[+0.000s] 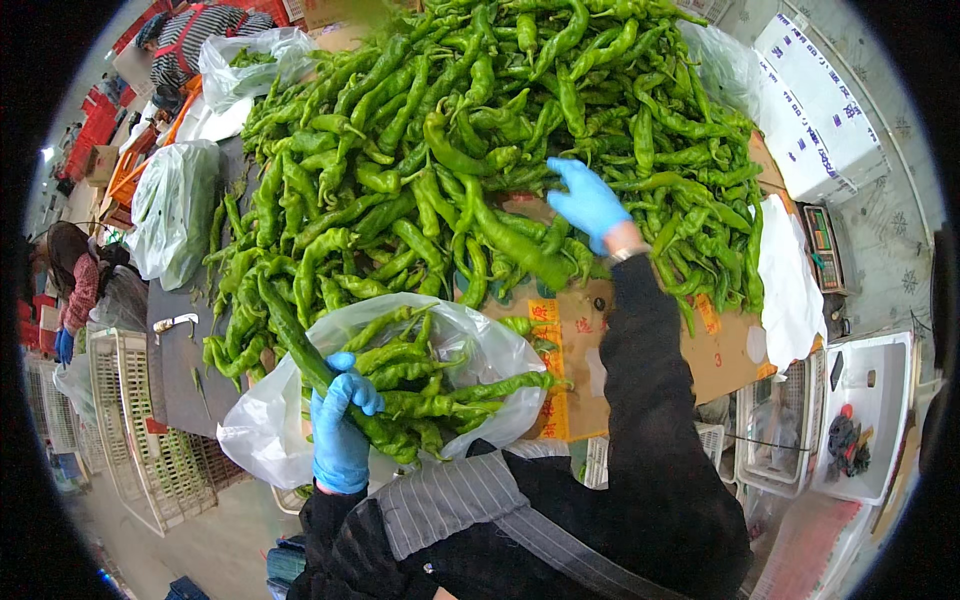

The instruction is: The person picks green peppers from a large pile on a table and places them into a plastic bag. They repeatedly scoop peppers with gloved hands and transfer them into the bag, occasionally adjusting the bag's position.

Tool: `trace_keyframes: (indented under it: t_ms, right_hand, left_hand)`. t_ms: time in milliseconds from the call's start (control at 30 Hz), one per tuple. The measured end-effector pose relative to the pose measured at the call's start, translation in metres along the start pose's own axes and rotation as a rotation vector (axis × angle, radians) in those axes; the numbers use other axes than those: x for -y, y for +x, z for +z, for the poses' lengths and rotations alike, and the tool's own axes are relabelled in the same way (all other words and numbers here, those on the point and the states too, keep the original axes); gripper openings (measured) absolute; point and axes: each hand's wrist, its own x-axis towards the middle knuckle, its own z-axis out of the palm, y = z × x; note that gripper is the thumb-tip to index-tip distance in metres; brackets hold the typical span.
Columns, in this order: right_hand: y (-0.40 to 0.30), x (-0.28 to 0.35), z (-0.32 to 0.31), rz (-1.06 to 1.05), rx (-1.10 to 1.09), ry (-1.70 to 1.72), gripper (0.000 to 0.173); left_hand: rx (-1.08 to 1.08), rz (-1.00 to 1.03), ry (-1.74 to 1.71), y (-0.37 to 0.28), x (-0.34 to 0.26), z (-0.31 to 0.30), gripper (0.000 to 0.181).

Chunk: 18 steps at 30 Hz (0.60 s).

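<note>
Both my hands wear blue gloves. My left hand (343,424) grips a long dark green pepper (291,334) over the left side of a clear plastic bag (262,431). Inside the open bag lies a bunch of green peppers (420,375), some with their stems over its rim. My right hand (587,201) is over the front of a large pepper heap (450,150), its fingers apart and holding nothing. Left of that hand, a long light green pepper (510,236) looks blurred at its lower end. The cardboard (577,405) under the heap shows at the front.
A filled plastic bag (176,214) and a white-handled knife (177,324) lie on the dark tabletop at left. Below stands a cream plastic crate (127,435). At right are a scale (823,247), white printed boxes (814,112) and a foam box (862,390). Two people (75,277) work at far left.
</note>
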Motion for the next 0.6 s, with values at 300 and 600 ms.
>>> trace_keyframes:
  t_ms: [300, 600]
  right_hand:
    - [0.012, -0.014, 0.041, 0.007, -0.128, -0.448, 0.040]
    - [-0.075, 0.016, -0.057, -0.107, -0.545, -0.486, 0.049]
  left_hand:
    - [-0.055, 0.028, -0.023, -0.011, -0.005, -0.011, 0.027]
    - [0.017, 0.006, 0.006, -0.008, -0.004, -0.003, 0.029]
